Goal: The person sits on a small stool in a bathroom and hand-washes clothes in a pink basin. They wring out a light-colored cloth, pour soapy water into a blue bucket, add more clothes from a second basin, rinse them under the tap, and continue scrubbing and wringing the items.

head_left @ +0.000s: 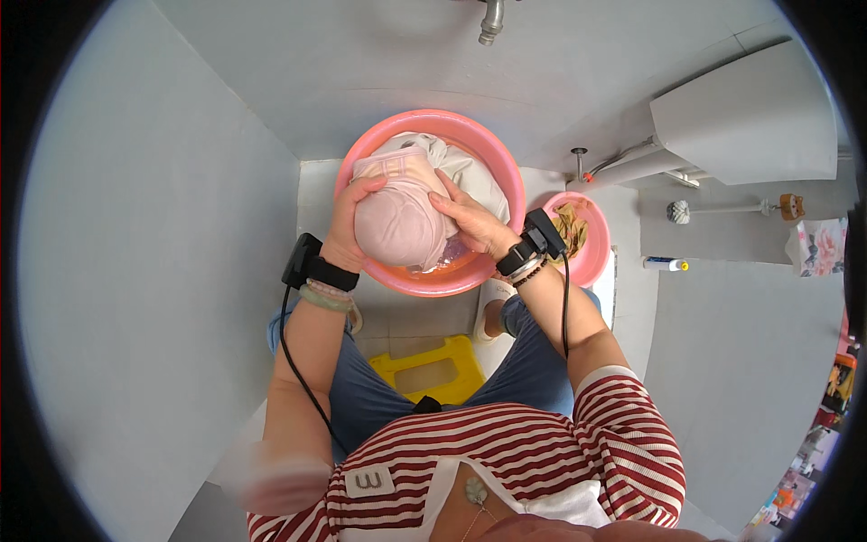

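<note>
A wet-looking pink bra (396, 224), with a rounded padded cup and a hook strip at its top, is held over a large pink basin (432, 120). My left hand (346, 221) grips its left side, thumb on top. On the other side my right hand (471, 219) holds its edge, with the thumb and fingers against the fabric. White cloth (480, 187) lies in the basin beneath and behind the bra. Some water (452, 258) shows at the basin's near right. The undersides of the bra and some fingertips are hidden.
Right of the basin stands a smaller pink tub (594, 242) holding brown cloth (570, 226). A yellow plastic stool (462, 363) is between my legs. Above the basin is a metal tap (490, 25). A white bottle (664, 264), a brush (679, 212) and a white cistern (750, 113) are at the right.
</note>
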The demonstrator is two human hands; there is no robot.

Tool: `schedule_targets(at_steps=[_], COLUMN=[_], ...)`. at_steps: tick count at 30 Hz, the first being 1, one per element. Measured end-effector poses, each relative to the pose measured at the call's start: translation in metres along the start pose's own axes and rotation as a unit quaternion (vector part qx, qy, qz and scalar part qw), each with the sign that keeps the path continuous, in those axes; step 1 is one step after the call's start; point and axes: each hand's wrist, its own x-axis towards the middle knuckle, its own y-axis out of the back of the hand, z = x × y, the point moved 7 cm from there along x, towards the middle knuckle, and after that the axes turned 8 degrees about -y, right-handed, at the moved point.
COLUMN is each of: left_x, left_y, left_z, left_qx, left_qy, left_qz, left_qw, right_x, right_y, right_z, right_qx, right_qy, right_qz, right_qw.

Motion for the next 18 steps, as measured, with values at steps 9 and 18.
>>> schedule_targets(at_steps=[9,18], left_x=[0.006,0.008], left_y=[-0.010,0.002], left_z=[0.004,-0.017], left_qx=[-0.019,0.008], left_qy=[-0.038,-0.046], left_qz=[0.011,0.051], left_qw=[0.999,0.998], right_x=[-0.012,-0.055], right_y=[-0.007,-0.061], right_z=[-0.040,-0.033], right_qx=[0.090,-0.401], right_qy=[0.172,0.356], right_qz=[0.058,0.230], right_qw=[0.979,0.812])
